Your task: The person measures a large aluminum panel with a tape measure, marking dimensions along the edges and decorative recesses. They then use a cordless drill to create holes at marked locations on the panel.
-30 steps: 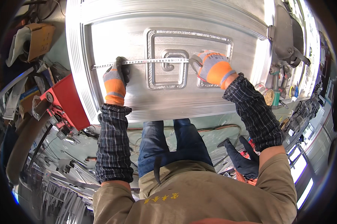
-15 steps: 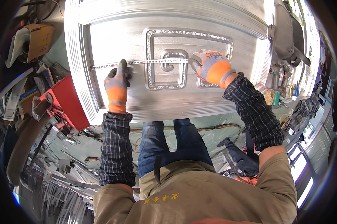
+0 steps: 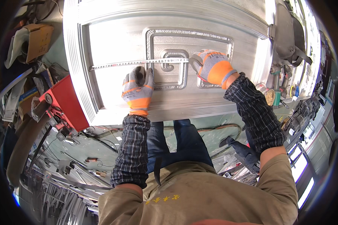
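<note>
**Tape stretched across an embossed metal door panel**

A steel measuring tape (image 3: 139,63) lies flat across the embossed metal door panel (image 3: 112,33), running from the raised moulding near the panel's left edge to the right hand (image 3: 213,66), about midway between the far and near edges.

What could go wrong, as a judgement: the blade crosses raised embossing, so it could rock or bow there and give a false reading. If the left hand (image 3: 138,90) lifts or slides, the free stretch toward the left edge could spring up or skew off square. A loosened right grip could let the blade snap back.

The left hand's fingers (image 3: 139,75) are spread open and laid flat, their tips touching or just beside the tape, gripping nothing. The right hand's fingers (image 3: 202,60) are curled closed around the tape's end; whether a tape case sits under the glove cannot be told. Both hands wear grey and orange gloves.
</note>
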`<state>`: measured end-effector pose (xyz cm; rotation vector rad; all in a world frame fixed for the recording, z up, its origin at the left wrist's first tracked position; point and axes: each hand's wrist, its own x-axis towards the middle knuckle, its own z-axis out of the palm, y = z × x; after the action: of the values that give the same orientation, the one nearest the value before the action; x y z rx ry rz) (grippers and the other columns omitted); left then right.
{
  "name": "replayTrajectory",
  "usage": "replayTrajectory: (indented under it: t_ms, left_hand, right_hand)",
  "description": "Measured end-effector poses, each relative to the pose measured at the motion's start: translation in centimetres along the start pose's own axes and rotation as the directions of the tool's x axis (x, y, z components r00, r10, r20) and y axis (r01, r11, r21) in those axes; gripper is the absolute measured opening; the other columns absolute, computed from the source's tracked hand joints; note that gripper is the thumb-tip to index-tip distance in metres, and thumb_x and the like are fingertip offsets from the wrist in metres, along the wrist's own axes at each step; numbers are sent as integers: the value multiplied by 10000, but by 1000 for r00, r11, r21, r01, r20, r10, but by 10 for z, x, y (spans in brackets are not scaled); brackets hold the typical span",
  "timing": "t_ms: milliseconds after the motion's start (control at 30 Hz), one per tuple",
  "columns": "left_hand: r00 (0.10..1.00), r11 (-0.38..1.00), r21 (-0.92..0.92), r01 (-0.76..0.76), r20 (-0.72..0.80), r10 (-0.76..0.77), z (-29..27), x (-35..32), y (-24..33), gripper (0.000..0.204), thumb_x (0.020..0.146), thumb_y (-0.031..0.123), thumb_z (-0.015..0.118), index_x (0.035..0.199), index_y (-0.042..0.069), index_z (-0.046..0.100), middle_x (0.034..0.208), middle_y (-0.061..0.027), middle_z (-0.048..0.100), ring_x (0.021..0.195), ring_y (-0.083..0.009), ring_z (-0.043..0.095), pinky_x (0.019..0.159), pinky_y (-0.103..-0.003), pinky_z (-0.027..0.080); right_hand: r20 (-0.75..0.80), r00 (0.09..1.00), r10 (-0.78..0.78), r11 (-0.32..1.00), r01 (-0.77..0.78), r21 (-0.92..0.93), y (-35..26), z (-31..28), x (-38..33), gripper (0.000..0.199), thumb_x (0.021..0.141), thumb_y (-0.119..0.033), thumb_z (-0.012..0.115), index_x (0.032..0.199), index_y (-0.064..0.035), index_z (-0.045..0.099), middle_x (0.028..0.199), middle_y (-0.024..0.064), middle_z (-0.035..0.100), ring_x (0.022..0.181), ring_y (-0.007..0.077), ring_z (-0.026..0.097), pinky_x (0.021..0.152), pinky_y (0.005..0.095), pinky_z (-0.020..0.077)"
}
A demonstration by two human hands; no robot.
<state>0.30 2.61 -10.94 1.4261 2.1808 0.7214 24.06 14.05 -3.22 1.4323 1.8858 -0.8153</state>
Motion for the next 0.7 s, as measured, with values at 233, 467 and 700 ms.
replayTrajectory:
  t_ms: [233,467,700]
  left_hand:
    - [996,998,-45,44,-74,-47,11,-3,0,222,830,241,820,981,90,759,818,-77,710,761,-274,685,694,-392,553]
    - [996,999,-52,-8,-84,4,11,-3,1,186,844,203,793,992,92,770,800,-70,702,734,-264,657,667,-396,528]
    - [999,999,-20,-38,-24,38,5,-3,3,206,882,194,766,1043,65,763,883,-127,719,799,-293,706,721,-385,562]
  right_hand:
    - [-2,1000,1,1000,-1,-18,1,0,1,414,983,-375,527,1250,-87,658,1285,108,654,1172,296,644,967,419,513]
    - [2,1000,-9,1000,9,-5,1,-1,1,424,1003,-393,505,1245,-82,662,1279,111,656,1158,300,648,952,424,520]
    - [-22,1000,-14,1000,14,6,3,3,2,428,1013,-402,490,1232,-80,667,1255,110,670,1137,306,657,938,428,526]
